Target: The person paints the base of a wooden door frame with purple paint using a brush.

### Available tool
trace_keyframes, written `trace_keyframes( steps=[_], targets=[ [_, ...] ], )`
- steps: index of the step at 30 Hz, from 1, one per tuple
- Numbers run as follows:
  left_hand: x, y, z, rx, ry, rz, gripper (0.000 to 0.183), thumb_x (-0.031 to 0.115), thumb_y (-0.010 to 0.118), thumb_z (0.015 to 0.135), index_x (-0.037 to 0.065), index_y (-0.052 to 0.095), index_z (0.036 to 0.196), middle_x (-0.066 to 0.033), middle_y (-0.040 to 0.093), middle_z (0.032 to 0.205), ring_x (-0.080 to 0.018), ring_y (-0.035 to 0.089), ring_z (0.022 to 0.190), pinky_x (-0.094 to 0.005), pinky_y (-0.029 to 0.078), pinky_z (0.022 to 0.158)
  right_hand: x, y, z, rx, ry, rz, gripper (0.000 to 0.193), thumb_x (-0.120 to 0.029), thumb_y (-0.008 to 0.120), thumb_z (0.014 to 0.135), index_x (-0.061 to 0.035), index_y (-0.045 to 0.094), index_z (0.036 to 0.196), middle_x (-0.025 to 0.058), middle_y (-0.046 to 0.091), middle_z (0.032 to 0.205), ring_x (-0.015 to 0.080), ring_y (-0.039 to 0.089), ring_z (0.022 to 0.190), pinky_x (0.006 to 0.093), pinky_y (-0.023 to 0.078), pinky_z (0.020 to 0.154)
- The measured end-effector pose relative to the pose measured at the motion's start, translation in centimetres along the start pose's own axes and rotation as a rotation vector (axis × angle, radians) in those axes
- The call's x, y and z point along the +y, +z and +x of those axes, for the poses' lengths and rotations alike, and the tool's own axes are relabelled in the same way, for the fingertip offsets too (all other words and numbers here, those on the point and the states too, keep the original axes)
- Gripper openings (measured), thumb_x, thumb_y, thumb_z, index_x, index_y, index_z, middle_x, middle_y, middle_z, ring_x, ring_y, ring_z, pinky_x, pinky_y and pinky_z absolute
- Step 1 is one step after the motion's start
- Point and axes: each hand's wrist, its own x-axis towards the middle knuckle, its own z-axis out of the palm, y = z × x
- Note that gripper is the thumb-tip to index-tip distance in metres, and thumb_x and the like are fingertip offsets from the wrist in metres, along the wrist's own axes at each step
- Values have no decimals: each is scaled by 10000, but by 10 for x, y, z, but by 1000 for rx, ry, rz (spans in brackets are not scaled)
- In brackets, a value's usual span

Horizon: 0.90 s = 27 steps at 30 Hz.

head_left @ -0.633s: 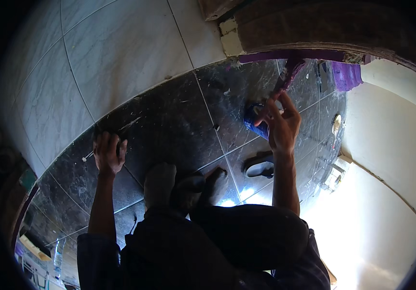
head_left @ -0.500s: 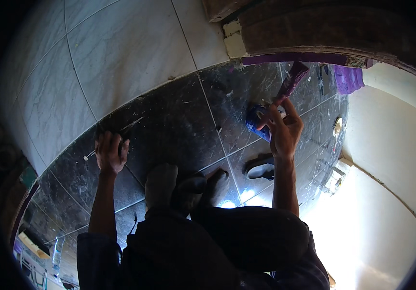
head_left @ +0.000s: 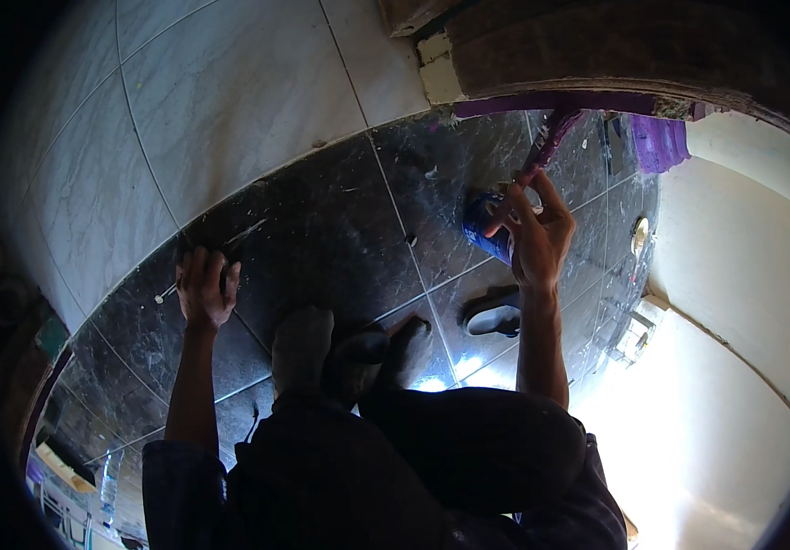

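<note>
My right hand pinches the handle of a paintbrush coated in purple paint. The bristle end overlaps the purple-painted strip along the lower edge of the dark wood; I cannot tell whether it touches. Just left of and partly behind that hand, a blue can stands on the floor. My left hand rests on the dark tiles near the foot of the pale marbled tiles, thumb apart from the fingers. A thin pale streak or stick shows beside its fingertips; which it is stays unclear.
Dark glossy floor tiles meet pale marbled tiles at left. A dark slipper lies near my right forearm. Purple cloth-like material hangs at the far right, beside a cream wall. A clear bottle stands at lower left.
The brush has turned in my right fingers, showing a narrower side, and its tip has shifted slightly farther away. My left hand keeps its place on the floor.
</note>
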Motion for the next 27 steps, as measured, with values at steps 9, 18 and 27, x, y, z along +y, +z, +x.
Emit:
trace_keyframes(
  steps=[9,18,27],
  targets=[
    [1,0,0,-3,-2,-5,311,359,572,930,90,506,791,-131,463,821,-355,507,777,-479,391,689,1,-3,3,-45,16,-76,522,-6,667,887,103,468,1357,188,685,1062,203,709,834,322,618,703],
    [1,0,1,-3,0,-13,302,351,574,929,89,506,796,-132,466,833,-356,506,788,-479,389,691,-7,-4,4,-37,12,-206,508,6,665,880,83,492,1351,202,647,1176,230,695,951,322,617,730],
    [2,-1,1,-35,-14,-13,303,350,569,933,94,502,787,-131,465,828,-356,508,788,-479,388,689,-8,-11,4,-68,6,-280,515,-1,672,874,74,501,1354,208,635,1211,232,698,940,295,591,706]
  ],
)
